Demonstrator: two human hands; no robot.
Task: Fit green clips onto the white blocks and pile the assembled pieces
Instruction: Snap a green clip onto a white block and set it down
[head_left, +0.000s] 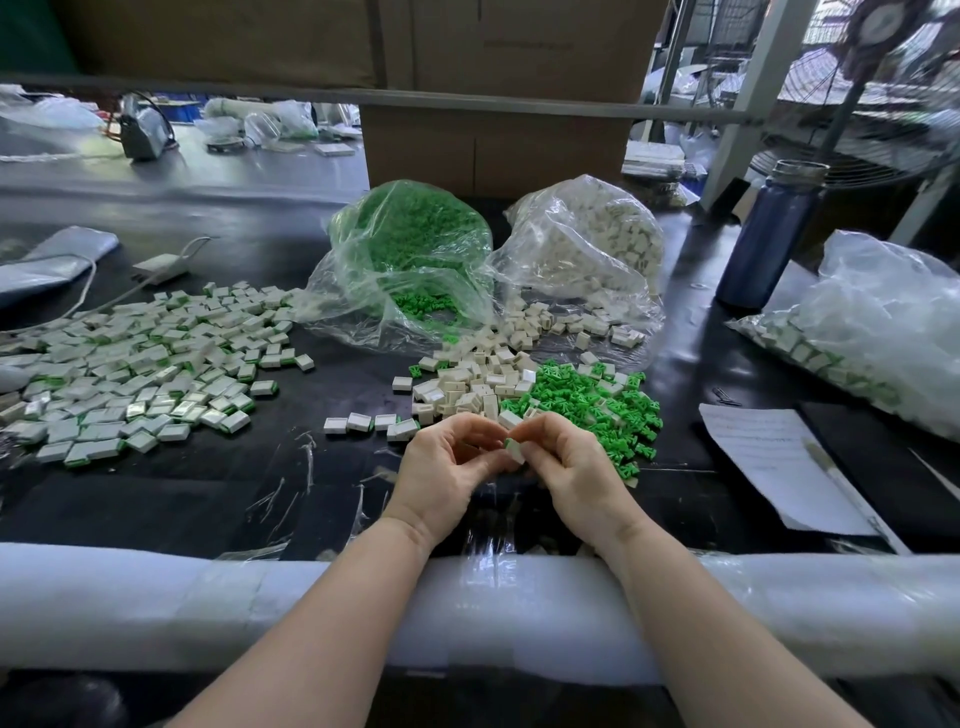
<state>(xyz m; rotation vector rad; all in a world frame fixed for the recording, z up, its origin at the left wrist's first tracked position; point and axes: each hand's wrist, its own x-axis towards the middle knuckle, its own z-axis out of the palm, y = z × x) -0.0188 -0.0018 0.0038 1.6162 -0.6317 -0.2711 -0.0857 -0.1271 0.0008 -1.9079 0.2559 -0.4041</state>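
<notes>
My left hand (447, 465) and my right hand (566, 467) meet at the table's middle front, fingers curled, pinching one white block (515, 451) with a sliver of green clip at its left edge. Just behind them lie a heap of loose white blocks (467, 384) and a heap of loose green clips (597, 405). A wide spread of assembled white-and-green pieces (140, 364) covers the table's left side. A short row of white blocks (371, 423) lies left of my hands.
An open bag of green clips (415, 260) and a bag of white blocks (592, 244) sit behind the heaps. Right: a blue bottle (769, 239), another bag of pieces (872, 332), a paper sheet with a pen (779, 462). A foam-padded edge (208, 608) runs along the front.
</notes>
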